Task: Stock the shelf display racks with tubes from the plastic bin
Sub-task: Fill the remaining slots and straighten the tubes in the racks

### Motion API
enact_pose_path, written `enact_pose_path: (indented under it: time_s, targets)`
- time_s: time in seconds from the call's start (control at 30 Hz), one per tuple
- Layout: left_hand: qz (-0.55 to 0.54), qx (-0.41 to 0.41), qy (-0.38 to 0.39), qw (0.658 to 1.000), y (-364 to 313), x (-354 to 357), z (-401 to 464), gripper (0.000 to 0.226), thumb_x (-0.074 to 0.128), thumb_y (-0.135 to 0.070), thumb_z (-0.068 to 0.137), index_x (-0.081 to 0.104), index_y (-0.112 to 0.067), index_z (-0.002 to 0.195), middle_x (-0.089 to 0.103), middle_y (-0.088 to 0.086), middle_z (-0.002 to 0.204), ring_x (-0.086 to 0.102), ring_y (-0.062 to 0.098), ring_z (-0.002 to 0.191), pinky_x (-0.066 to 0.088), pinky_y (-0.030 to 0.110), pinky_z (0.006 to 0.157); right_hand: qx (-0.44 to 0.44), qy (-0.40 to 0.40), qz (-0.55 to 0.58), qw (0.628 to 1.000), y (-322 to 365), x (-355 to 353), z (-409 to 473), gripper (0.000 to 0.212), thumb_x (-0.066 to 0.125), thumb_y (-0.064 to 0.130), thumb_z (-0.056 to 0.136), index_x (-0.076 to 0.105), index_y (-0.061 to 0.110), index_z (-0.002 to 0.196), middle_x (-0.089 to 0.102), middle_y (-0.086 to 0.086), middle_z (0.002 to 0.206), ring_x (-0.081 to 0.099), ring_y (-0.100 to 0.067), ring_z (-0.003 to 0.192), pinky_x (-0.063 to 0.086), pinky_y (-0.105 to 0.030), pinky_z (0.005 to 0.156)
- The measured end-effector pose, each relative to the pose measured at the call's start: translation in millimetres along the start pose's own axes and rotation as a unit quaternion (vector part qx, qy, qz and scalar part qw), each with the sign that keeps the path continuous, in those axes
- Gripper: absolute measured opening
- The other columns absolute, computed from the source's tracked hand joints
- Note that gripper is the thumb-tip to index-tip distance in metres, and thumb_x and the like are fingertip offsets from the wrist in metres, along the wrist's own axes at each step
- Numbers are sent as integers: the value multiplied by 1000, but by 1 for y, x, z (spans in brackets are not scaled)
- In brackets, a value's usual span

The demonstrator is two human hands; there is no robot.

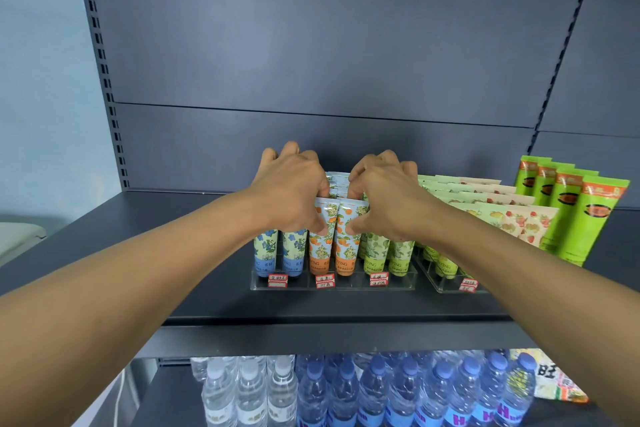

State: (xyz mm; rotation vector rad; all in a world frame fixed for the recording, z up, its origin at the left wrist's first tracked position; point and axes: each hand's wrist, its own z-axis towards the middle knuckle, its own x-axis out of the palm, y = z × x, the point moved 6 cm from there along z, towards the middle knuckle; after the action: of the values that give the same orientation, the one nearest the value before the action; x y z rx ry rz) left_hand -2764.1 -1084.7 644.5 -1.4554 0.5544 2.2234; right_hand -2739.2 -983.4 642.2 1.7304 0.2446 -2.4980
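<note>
Both hands, left hand (289,191) and right hand (384,194), pinch upright cap-down orange tubes (334,239)

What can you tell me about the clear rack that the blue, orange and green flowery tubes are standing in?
The clear rack looks like transparent acrylic, a low tray with slots, sitting flat on the dark shelf. Tubes stand cap-down in rows running back: blue tubes on the left, orange tubes in the middle, green tubes on the right. Small red-bordered handwritten labels are stuck along its front wall. A second similar rack stands just to its right.
</note>
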Motion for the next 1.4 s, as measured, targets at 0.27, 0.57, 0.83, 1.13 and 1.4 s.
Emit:
enact_pose_path:
  time_s: [0.27, 0.57, 0.83, 1.13, 1.4]
  targets:
    - [-3, -4, -2, 1000, 1, 0, -1, 28, 77, -47, 67, 63, -28, 81, 52, -6, 114, 36, 18, 112, 27, 35, 90, -1, 1, 1, 1000, 0, -3, -3, 43, 76, 43, 73, 64, 25, 110, 45, 1, 129, 31, -21, 124, 27, -38, 100]
    - [-17, -34, -8, 999, 32, -33, -19, 45, 79, -47, 63, 60, -35, 101, 48, -6, 115, 35, 17, 111, 26, 34, 88, -42, -47, 62, 996, 22, -24, -5, 41, 77, 39, 72, 62, 30, 109, 43, 6, 131, 29, -18, 125, 27, -37, 104]
    - [-50, -70, -1, 996, 61, -8, -43, 47, 79, -48, 63, 58, -31, 101, 48, -4, 116, 37, 18, 112, 29, 33, 92, -76, -48, 43, 995, 56, -14, 8, 38, 77, 40, 72, 64, 27, 105, 38, 4, 131, 24, -18, 125, 19, -34, 102]
    - [-45, -45, -58, 996, 59, -7, -40, 39, 81, -43, 64, 66, -28, 96, 47, -5, 114, 35, 16, 109, 27, 30, 87, -71, -24, 9, 997, 62, -3, 15, 32, 75, 38, 75, 69, 17, 98, 38, 4, 137, 22, -19, 129, 18, -36, 104]
    - [-26, -35, -56, 997, 56, -7, -38, 38, 79, -44, 66, 65, -29, 98, 49, -6, 113, 36, 15, 107, 28, 31, 86, -62, -26, 31, 997, 58, 0, 15, 31, 75, 37, 76, 71, 15, 97, 38, 7, 136, 19, -16, 124, 18, -33, 101]
